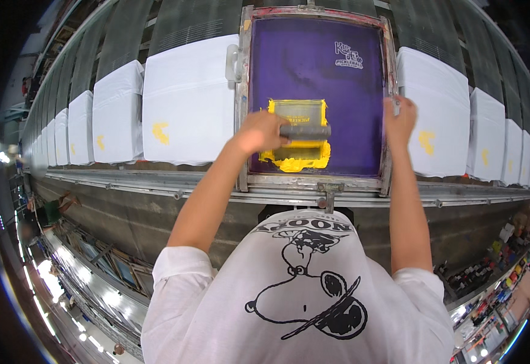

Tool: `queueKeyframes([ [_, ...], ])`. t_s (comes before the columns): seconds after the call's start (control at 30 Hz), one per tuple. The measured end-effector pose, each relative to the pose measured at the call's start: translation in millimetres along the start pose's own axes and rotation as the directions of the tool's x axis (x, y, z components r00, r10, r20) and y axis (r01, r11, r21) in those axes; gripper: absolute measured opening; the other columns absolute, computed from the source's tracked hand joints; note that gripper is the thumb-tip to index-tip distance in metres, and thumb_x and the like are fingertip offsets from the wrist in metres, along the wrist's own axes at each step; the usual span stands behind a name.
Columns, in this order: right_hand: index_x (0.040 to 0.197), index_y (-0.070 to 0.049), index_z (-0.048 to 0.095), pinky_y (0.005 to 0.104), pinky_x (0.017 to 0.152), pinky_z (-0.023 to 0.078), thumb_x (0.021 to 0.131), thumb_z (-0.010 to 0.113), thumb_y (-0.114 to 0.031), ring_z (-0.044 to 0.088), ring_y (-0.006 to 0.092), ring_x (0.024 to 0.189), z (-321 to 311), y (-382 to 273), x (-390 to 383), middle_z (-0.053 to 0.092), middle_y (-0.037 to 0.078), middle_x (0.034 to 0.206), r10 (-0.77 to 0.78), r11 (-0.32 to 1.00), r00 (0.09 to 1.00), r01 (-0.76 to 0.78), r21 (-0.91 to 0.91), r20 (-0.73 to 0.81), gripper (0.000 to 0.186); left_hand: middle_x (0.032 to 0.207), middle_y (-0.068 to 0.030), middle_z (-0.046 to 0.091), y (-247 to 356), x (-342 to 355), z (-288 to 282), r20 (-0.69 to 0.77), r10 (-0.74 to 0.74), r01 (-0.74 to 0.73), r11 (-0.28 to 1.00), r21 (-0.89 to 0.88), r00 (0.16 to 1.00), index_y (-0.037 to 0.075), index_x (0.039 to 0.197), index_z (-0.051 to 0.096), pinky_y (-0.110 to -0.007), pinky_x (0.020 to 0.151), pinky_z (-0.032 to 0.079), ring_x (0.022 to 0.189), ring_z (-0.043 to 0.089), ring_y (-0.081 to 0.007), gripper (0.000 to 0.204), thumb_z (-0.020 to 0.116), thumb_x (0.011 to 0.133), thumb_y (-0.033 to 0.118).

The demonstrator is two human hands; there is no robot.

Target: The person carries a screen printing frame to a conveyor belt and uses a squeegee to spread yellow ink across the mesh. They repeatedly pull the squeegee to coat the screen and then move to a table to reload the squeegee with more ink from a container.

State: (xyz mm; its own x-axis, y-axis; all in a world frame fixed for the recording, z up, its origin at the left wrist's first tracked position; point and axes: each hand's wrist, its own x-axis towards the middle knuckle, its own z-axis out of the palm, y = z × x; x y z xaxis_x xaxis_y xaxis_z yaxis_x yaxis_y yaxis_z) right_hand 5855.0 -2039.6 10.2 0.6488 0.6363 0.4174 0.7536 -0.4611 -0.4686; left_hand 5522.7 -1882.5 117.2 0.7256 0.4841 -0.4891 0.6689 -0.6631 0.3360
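Note:
My left hand [262, 130] is closed round the grey handle of a squeegee [311, 132], which stands on the lower left of a purple printing screen [325, 79]. Thick yellow ink [304, 164] lies in a ridge on the near side of the squeegee. Beyond it, a stencil patch [301, 112] shows through, rimmed in yellow. At the screen's right edge, my right hand [402, 118] is closed on the worn metal screen frame [388, 79]. Part of its grip is hidden. A small pale design [348, 55] sits at the screen's upper right.
White fabric pieces on boards stand in a row left [186, 97] and right [435, 121], several bearing yellow prints. Along the near side runs a metal rail [210, 193]. Dark slatted panels [192, 21] lie beyond the boards. Supplies [489, 261] crowd the lower right.

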Motion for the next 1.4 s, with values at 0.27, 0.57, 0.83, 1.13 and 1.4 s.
queueKeyframes([
  [0.27, 0.123, -0.008, 0.071, 0.0388, 0.091, 0.051, 0.091, 0.074, -0.037, 0.068, 0.0327, 0.103, 31.1, 102.0, 14.6, 0.073, 0.019, 0.115, 0.472, 0.779, 0.839, -0.54, 0.319, 0.27, 0.043, 0.117, -0.0132, 0.072, -19.2, 23.5, 16.8, -0.224, 0.098, -0.124, 0.986, -0.109, 0.97, 0.014, 0.122, 0.073, -0.045, 0.094, 0.054, 0.11, 0.067, -0.0343, 0.044, 0.077, 0.079, 0.021],
  [0.57, 0.111, 0.001, 0.076, 0.0311, 0.077, 0.05, 0.091, 0.077, -0.044, 0.061, 0.0172, 0.081, -6.3, 67.1, 37.4, 0.071, 0.008, 0.09, 0.578, 0.657, 0.802, -0.568, 0.496, 0.153, 0.049, 0.137, -0.0123, 0.059, -1.9, -109.0, 129.2, -0.422, 0.244, -0.309, 0.946, -0.093, 0.873, 0.01, 0.136, 0.062, -0.046, 0.106, 0.046, 0.127, 0.055, -0.0356, 0.073, 0.072, 0.065, -0.001],
  [0.83, 0.103, -0.005, 0.075, 0.0233, 0.057, 0.035, 0.09, 0.08, -0.041, 0.047, 0.0054, 0.065, 42.8, -109.4, -2.3, 0.059, -0.002, 0.074, 0.578, 0.432, 0.758, -0.598, 0.675, 0.301, 0.038, 0.127, -0.0076, 0.068, -154.2, -172.0, 78.8, -0.383, 0.147, -0.244, 0.945, -0.217, 0.912, 0.012, 0.123, 0.071, -0.044, 0.101, 0.048, 0.12, 0.061, -0.0309, 0.057, 0.079, 0.067, 0.006],
  [1.13, 0.111, -0.001, 0.073, 0.022, 0.06, 0.035, 0.094, 0.077, -0.028, 0.046, 0.005, 0.068, 159.6, -340.4, -87.8, 0.057, -0.004, 0.076, 0.561, 0.441, 0.765, -0.6, 0.668, 0.317, 0.033, 0.12, -0.0069, 0.07, -359.3, -271.6, 15.6, -0.276, -0.019, -0.048, 0.971, -0.235, 0.961, 0.012, 0.12, 0.073, -0.043, 0.097, 0.051, 0.115, 0.063, -0.0317, 0.051, 0.081, 0.069, 0.007],
  [1.4, 0.114, -0.01, 0.073, 0.0294, 0.064, 0.041, 0.09, 0.077, -0.043, 0.046, 0.0106, 0.067, 186.3, -358.5, -105.3, 0.058, -0.001, 0.078, 0.516, 0.744, 0.829, -0.559, 0.366, 0.216, 0.041, 0.106, -0.011, 0.074, -413.9, -251.3, -39.7, -0.078, 0.095, -0.107, 0.981, -0.164, 0.992, 0.013, 0.119, 0.073, -0.046, 0.09, 0.053, 0.103, 0.07, -0.0321, 0.039, 0.079, 0.081, 0.02],
])
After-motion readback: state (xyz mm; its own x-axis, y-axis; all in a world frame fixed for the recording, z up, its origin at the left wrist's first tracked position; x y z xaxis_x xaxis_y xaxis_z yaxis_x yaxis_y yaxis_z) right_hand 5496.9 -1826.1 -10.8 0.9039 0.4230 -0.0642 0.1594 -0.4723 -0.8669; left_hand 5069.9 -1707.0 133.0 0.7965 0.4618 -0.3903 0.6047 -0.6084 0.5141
